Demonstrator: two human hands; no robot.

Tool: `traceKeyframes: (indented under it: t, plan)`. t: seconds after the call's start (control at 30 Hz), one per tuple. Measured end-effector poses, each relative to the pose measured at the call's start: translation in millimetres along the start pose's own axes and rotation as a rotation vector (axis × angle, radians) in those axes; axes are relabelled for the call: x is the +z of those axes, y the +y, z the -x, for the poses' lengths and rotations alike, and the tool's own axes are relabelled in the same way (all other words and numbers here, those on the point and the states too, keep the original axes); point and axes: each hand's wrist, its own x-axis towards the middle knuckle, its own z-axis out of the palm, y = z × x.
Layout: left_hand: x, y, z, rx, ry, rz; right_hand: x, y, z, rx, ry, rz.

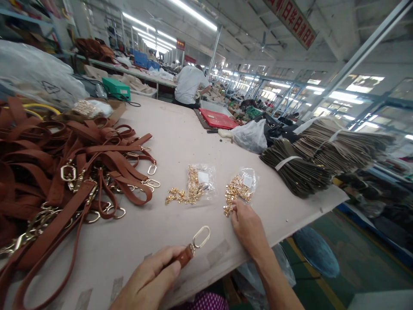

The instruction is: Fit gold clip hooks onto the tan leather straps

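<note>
Strap (185, 257), ring (209, 234) already on, held in left hand (155, 273)
Right hand (245, 221) at gold pieces (238, 189), grip unclear from here; more straps (66, 221) heaped.

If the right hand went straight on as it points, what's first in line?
The right hand would first meet the small gold pieces directly ahead; whether it already touches them is hard to tell.

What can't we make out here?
All in the head view:
- Held strap: remainder hidden by the left hand.
- Whether the right hand grips any gold pieces: hidden by that hand.
- Bag label: print too small.
- Strap pile: cut off by left edge.
</note>
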Motion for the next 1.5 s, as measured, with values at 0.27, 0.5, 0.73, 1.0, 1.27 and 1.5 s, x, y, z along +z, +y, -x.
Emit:
traceKeyframes:
  t: [0.27, 0.5, 0.73, 1.0, 1.27, 1.5]
  plan:
    - [-0.7, 1.1, 7.2, -0.017, -0.108, 0.087, -5.2, -4.2, 12.8, 0.062, 0.126, -0.125]
    - [-2.2, 0.9, 17.1, 0.087, -0.029, -0.059, -22.2, -94.0, 76.7, 0.007, 0.123, -0.664]
    - [0.1, 8.5, 24.5, 0.239, 0.024, -0.071, -14.3, -132.3, 95.9, -0.243, 0.181, -0.608]
    - [2.7, 2.9, 25.4, 0.316, 0.076, -0.138, -19.1, -135.7, 93.7, -0.319, 0.153, -0.517]
    - [3.5, 4.5, 26.8, 0.348, 0.098, -0.207, -21.4, -135.7, 89.5, -0.417, 0.171, -0.407]
    - [7.7, 3.3, 27.0, 0.308, 0.060, -0.096, -24.2, -138.2, 87.6, -0.334, 0.154, -0.460]
